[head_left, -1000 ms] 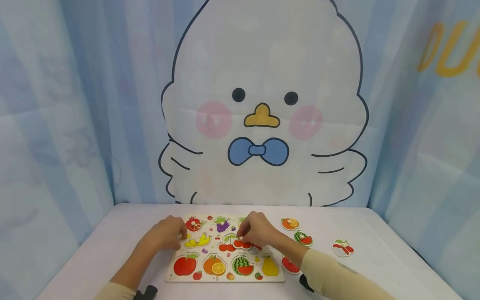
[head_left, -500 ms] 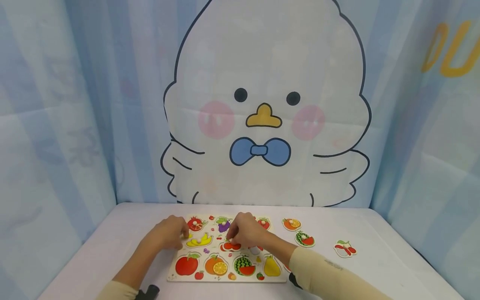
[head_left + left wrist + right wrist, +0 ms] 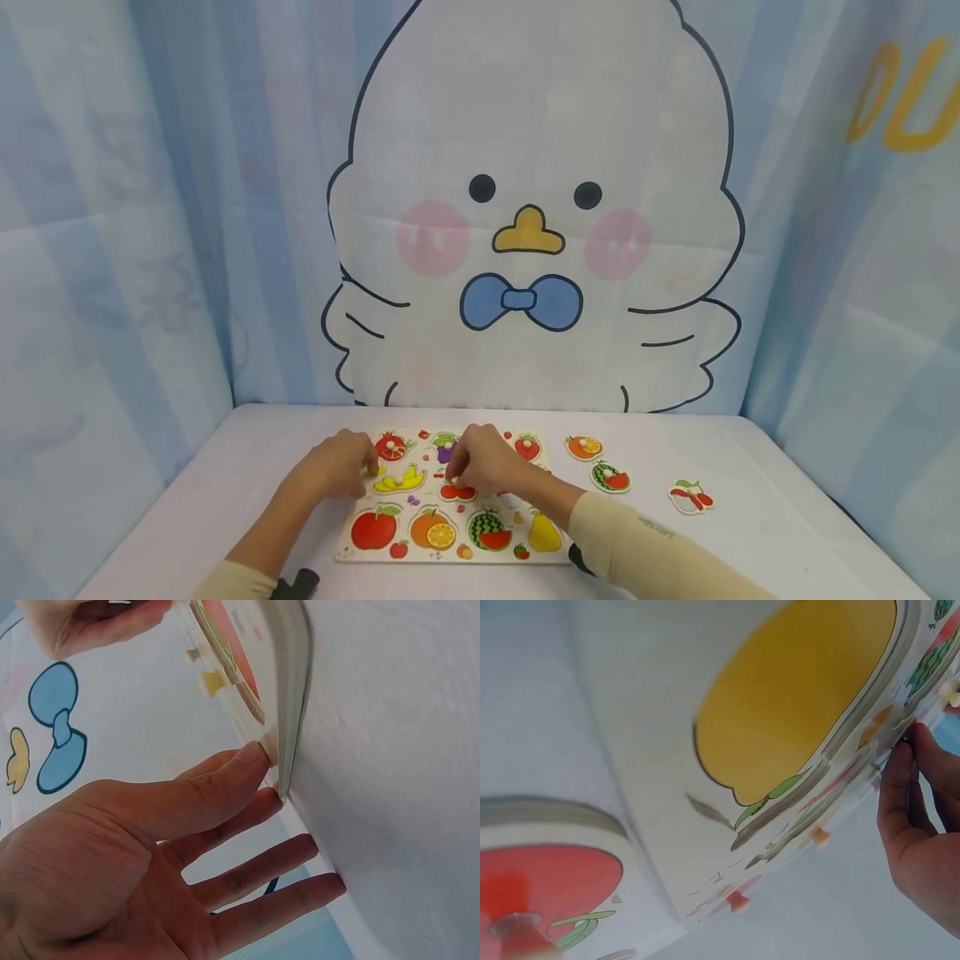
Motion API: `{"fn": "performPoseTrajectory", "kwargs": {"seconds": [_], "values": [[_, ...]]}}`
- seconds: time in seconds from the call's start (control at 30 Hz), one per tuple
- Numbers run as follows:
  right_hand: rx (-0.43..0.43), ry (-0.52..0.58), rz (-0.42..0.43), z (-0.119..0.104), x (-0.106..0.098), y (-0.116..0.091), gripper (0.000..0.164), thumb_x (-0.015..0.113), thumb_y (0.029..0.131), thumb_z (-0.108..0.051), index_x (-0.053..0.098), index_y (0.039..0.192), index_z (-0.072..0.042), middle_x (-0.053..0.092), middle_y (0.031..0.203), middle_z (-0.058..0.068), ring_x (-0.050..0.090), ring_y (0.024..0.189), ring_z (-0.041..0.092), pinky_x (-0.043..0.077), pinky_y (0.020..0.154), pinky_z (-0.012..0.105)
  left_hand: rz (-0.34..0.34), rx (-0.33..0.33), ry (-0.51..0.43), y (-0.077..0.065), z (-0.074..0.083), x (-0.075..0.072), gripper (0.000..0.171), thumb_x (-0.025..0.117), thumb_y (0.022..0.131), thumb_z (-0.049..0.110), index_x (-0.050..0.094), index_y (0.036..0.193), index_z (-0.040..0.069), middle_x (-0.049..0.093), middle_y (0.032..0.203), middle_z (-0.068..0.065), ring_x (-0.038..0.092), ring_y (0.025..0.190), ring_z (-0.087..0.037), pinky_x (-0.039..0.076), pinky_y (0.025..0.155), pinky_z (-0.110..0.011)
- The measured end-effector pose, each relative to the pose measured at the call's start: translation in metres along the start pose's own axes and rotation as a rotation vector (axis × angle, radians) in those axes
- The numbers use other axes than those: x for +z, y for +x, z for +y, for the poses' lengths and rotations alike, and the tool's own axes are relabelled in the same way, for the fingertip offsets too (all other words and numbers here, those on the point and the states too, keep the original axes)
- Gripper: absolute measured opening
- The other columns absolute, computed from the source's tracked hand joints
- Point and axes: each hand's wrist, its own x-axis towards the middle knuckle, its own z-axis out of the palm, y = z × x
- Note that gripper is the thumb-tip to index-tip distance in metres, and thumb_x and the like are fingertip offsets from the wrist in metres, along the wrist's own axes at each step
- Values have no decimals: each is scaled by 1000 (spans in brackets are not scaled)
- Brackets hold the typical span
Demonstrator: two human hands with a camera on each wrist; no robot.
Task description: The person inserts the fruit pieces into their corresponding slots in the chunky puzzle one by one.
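My right hand (image 3: 483,460) pinches a cherry puzzle piece (image 3: 457,493) over the middle of a cream fruit puzzle board (image 3: 347,552). The piece overlaps the printed cherries there, and the fingers cover part of it. In the right wrist view the fingertips (image 3: 911,739) meet low at the board's surface, past the yellow pear recess (image 3: 802,697). My left hand (image 3: 341,464) rests at the board's left edge. The left wrist view shows its thumb (image 3: 251,756) and index finger touching the board near a corner, the other fingers extended toward the tablecloth.
To the right of the board lie an orange piece (image 3: 583,447), a watermelon piece (image 3: 611,477) and a red fruit piece (image 3: 692,497). A red knobbed piece (image 3: 547,877) lies beside the board. Knobbed bananas (image 3: 401,480) and a pomegranate (image 3: 392,447) sit in the board.
My right hand has moved left with the cherry piece and come down over the printed cherries. My left hand stays at the board's edge.
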Motion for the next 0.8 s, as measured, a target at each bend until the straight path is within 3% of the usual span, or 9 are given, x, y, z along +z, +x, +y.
{"fn": "performPoseTrajectory", "kwargs": {"seconds": [0.27,0.8], "values": [[27,15,11,2,4,0,13,77,78,-5,75,75,-18,63,71,-9,57,65,10,51,58,20,-9,11,9,-1,2,-2,22,83,70,5,72,88,12,64,91,-3,52,84,-20,53,80,-41],[-94,-58,-29,7,0,3,15,76,79,-4,74,77,-19,62,78,-11,56,68,5,49,62,16,-10,9,5,-1,1,-2,23,83,70,4,72,89,11,63,90,-2,52,82,-20,53,78,-40]]}}
